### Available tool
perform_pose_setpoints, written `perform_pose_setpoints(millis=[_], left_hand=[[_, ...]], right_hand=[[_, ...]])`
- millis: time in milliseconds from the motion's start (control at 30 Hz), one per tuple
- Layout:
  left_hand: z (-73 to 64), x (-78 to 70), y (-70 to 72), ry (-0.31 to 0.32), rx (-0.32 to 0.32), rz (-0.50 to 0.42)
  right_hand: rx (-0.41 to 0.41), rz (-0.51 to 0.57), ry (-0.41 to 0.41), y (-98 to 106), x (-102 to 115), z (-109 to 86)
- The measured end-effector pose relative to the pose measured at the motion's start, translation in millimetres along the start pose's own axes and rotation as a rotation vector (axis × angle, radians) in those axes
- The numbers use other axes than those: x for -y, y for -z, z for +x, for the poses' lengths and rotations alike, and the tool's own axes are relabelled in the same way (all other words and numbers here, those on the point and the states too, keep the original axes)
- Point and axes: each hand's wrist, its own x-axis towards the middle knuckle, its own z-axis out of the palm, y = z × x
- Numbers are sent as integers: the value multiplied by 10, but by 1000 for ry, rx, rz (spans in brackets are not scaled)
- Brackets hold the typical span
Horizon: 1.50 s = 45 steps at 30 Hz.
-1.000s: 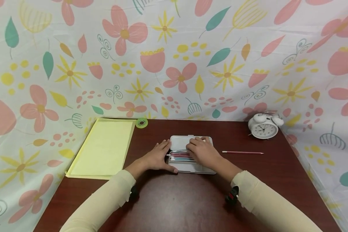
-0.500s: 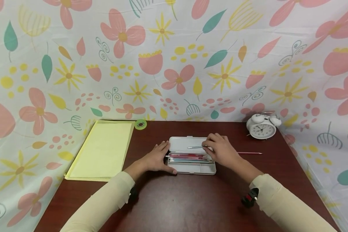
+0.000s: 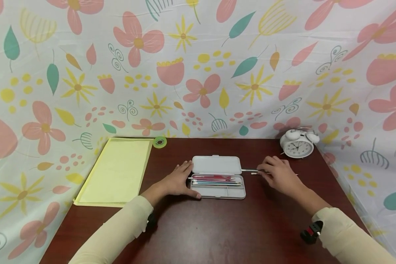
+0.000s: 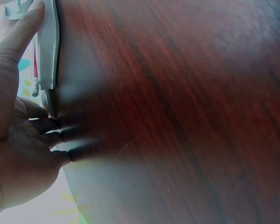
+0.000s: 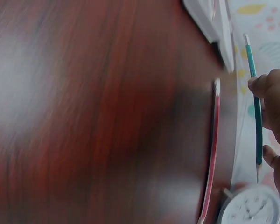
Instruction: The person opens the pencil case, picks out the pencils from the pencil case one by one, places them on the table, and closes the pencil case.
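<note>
A white pencil case (image 3: 216,165) lies open on the table with several pencils (image 3: 214,180) in its upper compartment. My left hand (image 3: 176,179) rests against the case's left end, thumb at the front edge and fingers spread straight. In my right hand (image 3: 278,174) a green pencil (image 5: 255,100) is pinched between thumb and fingers, its eraser end pointing toward the case. The right wrist view shows this pencil above the table. Below it a red pencil (image 5: 212,149) lies on the table, mostly hidden by the hand in the head view.
A white twin-bell alarm clock (image 3: 298,143) stands at the back right. A yellow folder (image 3: 113,172) lies at the left, with a green tape roll (image 3: 160,142) by its top corner. A flowered cloth (image 3: 198,73) hangs behind the dark wooden table (image 3: 198,231).
My right hand has lifted the green pencil out of the case and carried it right, over the red pencil. The left hand stays at the case.
</note>
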Motion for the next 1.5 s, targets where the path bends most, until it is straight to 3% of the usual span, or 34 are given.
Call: perform_pose_setpoints(millis=[500, 900, 1500], left_hand=[[0, 8, -14, 13, -9, -7], [17, 19, -9, 7, -3, 3], [22, 8, -1, 3, -1, 1]], right_hand=[[40, -128, -3, -44, -311, -345], [-22, -148, 29, -138, -346, -360], [22, -152, -11, -99, -279, -343]])
